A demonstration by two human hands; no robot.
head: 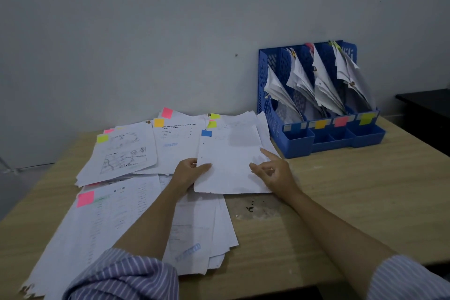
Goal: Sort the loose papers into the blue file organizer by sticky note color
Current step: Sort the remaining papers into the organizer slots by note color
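A white sheet with a blue sticky note (206,133) at its top left corner lies in front of me; the sheet (231,165) is pinched at its left edge by my left hand (188,170). My right hand (274,170) rests at the sheet's right edge with the index finger stretched out, holding nothing. The blue file organizer (287,139) stands at the back right against the wall. Its four slots hold papers, and its front carries blue, orange, pink and yellow-green labels.
Loose papers (126,151) with pink, orange and yellow-green sticky notes spread over the left half of the wooden table (341,197). A larger pile (117,221) lies near me under my left forearm. A dark cabinet (428,109) stands at far right.
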